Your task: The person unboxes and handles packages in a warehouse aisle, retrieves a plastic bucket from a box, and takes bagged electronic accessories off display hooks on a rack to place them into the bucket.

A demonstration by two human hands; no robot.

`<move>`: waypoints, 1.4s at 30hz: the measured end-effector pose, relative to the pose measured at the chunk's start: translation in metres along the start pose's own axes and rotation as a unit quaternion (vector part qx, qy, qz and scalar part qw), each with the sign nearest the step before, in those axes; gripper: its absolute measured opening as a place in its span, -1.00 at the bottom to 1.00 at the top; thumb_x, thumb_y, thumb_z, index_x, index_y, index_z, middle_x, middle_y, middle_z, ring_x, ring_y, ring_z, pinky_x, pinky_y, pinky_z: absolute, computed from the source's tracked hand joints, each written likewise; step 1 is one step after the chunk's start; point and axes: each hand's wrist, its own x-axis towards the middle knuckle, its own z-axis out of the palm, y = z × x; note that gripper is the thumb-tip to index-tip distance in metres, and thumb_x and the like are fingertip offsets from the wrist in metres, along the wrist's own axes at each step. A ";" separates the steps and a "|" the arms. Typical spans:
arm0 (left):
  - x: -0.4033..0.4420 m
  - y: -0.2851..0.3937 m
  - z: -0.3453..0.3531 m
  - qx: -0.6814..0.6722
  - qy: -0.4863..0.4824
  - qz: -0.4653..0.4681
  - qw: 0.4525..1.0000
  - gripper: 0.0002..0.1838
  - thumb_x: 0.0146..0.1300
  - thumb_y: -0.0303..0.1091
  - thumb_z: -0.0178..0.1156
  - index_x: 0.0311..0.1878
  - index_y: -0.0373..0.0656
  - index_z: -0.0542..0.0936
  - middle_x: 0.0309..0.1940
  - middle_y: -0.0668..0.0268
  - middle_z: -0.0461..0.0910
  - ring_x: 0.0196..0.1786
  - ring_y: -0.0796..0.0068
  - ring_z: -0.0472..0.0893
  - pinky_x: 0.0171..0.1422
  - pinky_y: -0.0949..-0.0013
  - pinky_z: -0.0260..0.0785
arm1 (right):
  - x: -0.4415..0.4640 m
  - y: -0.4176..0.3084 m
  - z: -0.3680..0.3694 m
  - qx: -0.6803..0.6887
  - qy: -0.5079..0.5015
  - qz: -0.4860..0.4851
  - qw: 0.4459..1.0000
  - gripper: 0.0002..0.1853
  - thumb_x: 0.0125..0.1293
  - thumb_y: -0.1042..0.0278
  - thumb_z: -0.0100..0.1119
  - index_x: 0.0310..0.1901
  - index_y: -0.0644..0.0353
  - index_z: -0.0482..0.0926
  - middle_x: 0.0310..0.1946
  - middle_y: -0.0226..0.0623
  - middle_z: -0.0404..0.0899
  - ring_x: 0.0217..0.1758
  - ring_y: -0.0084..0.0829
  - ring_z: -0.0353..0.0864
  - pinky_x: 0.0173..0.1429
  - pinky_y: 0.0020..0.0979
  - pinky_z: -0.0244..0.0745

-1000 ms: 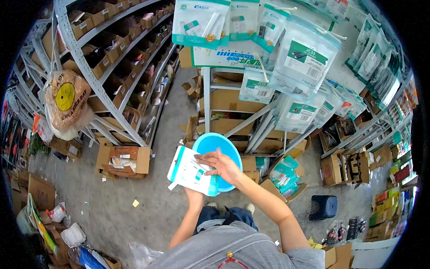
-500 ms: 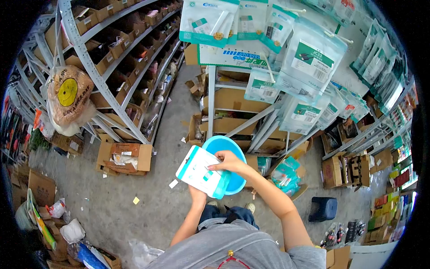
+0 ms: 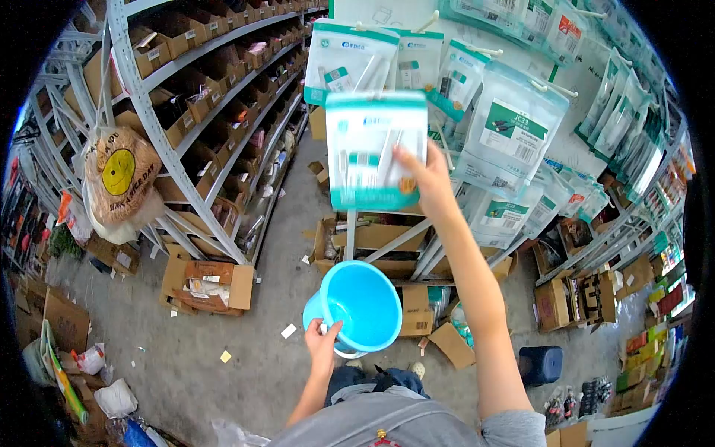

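My right hand (image 3: 426, 175) reaches up and forward, closed on the right edge of a white-and-teal packet (image 3: 376, 130). The packet is upright and somewhat blurred, with its printed front towards me. Behind it, similar hanging packets (image 3: 350, 63) fill the display, and it partly covers them. Low in front of my body, my left hand (image 3: 322, 349) is closed at the near left rim of a light blue bucket (image 3: 381, 316), thumb towards the inside. A small dark and white bit shows at its fingertips, too small to name. The visible inside of the bucket holds nothing.
Metal shelving (image 3: 153, 119) with cardboard bins stands on the left, a bag with a yellow smiley (image 3: 119, 175) hanging from it. Open cartons (image 3: 208, 283) lie on the floor. At right are more hanging packets (image 3: 506, 223) and a dark blue stool (image 3: 540, 365).
My right hand has lifted the packet up and forward from above the bucket to the display. My left hand has let go of the packet and now grips the bucket's rim.
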 end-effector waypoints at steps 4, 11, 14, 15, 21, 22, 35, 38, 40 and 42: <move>-0.002 0.001 -0.006 0.003 0.019 -0.006 1.000 -0.79 -0.11 -0.51 0.20 -0.40 -0.26 0.38 -0.57 0.39 0.42 -0.55 0.68 0.39 -0.52 0.59 0.24 | 0.041 -0.032 0.017 0.045 -0.004 -0.077 0.996 -0.66 0.02 0.31 0.15 -0.19 0.29 0.38 -0.37 -0.34 0.49 -0.38 -0.60 0.46 -0.35 -0.57 0.37; -0.001 -0.002 -0.013 -0.003 0.018 0.007 1.000 -0.80 -0.11 -0.44 0.19 -0.40 -0.19 0.38 -0.59 0.41 0.42 -0.55 0.67 0.39 -0.53 0.57 0.22 | 0.077 -0.045 0.032 0.065 -0.018 -0.072 0.995 -0.68 0.01 0.31 0.15 -0.20 0.27 0.40 -0.37 -0.34 0.49 -0.37 -0.56 0.48 -0.37 -0.59 0.37; 0.000 -0.001 -0.013 0.007 0.023 0.007 1.000 -0.80 -0.11 -0.44 0.18 -0.39 -0.21 0.39 -0.59 0.41 0.42 -0.56 0.67 0.39 -0.53 0.57 0.23 | 0.078 -0.045 0.037 0.071 -0.018 -0.084 0.994 -0.68 0.01 0.32 0.15 -0.20 0.28 0.40 -0.35 -0.31 0.49 -0.35 -0.55 0.49 -0.35 -0.58 0.38; 0.000 -0.001 -0.013 0.011 0.022 0.006 1.000 -0.80 -0.11 -0.44 0.18 -0.39 -0.21 0.39 -0.59 0.41 0.42 -0.56 0.67 0.39 -0.53 0.57 0.23 | 0.077 -0.045 0.039 0.058 -0.019 -0.080 0.995 -0.67 0.01 0.33 0.15 -0.20 0.29 0.40 -0.34 -0.30 0.49 -0.33 -0.54 0.49 -0.32 -0.57 0.38; -0.001 0.002 -0.011 0.020 0.023 -0.004 1.000 -0.81 -0.12 -0.45 0.19 -0.42 -0.20 0.39 -0.60 0.41 0.41 -0.56 0.67 0.39 -0.54 0.58 0.24 | 0.074 -0.044 0.039 0.055 -0.021 -0.060 0.996 -0.68 0.01 0.35 0.14 -0.20 0.32 0.40 -0.31 -0.25 0.49 -0.27 -0.53 0.48 -0.21 -0.52 0.37; -0.001 0.002 -0.010 0.024 0.025 -0.009 0.999 -0.81 -0.12 -0.45 0.19 -0.43 -0.20 0.39 -0.60 0.41 0.40 -0.56 0.67 0.39 -0.54 0.58 0.24 | 0.076 -0.043 0.039 0.045 -0.020 -0.065 0.997 -0.69 0.02 0.36 0.13 -0.20 0.33 0.40 -0.31 -0.24 0.49 -0.27 -0.52 0.47 -0.20 -0.51 0.36; -0.003 0.001 -0.012 0.019 0.018 -0.004 1.000 -0.82 -0.12 -0.47 0.19 -0.45 -0.20 0.38 -0.63 0.42 0.39 -0.60 0.67 0.36 -0.55 0.58 0.20 | 0.120 -0.012 0.024 -0.074 0.006 -0.130 0.989 -0.72 0.01 0.33 0.13 -0.27 0.33 0.44 -0.36 -0.26 0.50 -0.32 -0.52 0.46 -0.24 -0.52 0.34; -0.003 0.001 -0.013 0.028 0.024 -0.006 0.999 -0.82 -0.12 -0.45 0.19 -0.45 -0.21 0.38 -0.63 0.41 0.39 -0.59 0.67 0.35 -0.54 0.57 0.20 | 0.115 -0.014 0.027 -0.063 0.000 -0.154 0.986 -0.72 0.01 0.34 0.13 -0.26 0.33 0.44 -0.36 -0.26 0.50 -0.33 -0.53 0.46 -0.25 -0.51 0.34; -0.003 0.001 -0.013 0.026 0.020 0.001 0.999 -0.81 -0.12 -0.43 0.19 -0.45 -0.21 0.38 -0.62 0.42 0.38 -0.57 0.67 0.36 -0.53 0.56 0.20 | 0.114 -0.013 0.028 -0.062 -0.003 -0.201 0.978 -0.74 0.00 0.35 0.13 -0.29 0.35 0.45 -0.39 -0.26 0.51 -0.36 -0.53 0.46 -0.26 -0.52 0.34; -0.004 0.003 -0.011 0.032 0.015 -0.002 0.999 -0.81 -0.12 -0.42 0.19 -0.44 -0.20 0.39 -0.62 0.42 0.38 -0.57 0.67 0.36 -0.53 0.56 0.20 | 0.121 -0.009 0.025 -0.085 0.010 -0.207 0.975 -0.74 -0.01 0.35 0.13 -0.31 0.36 0.46 -0.42 -0.25 0.51 -0.38 -0.53 0.46 -0.27 -0.52 0.34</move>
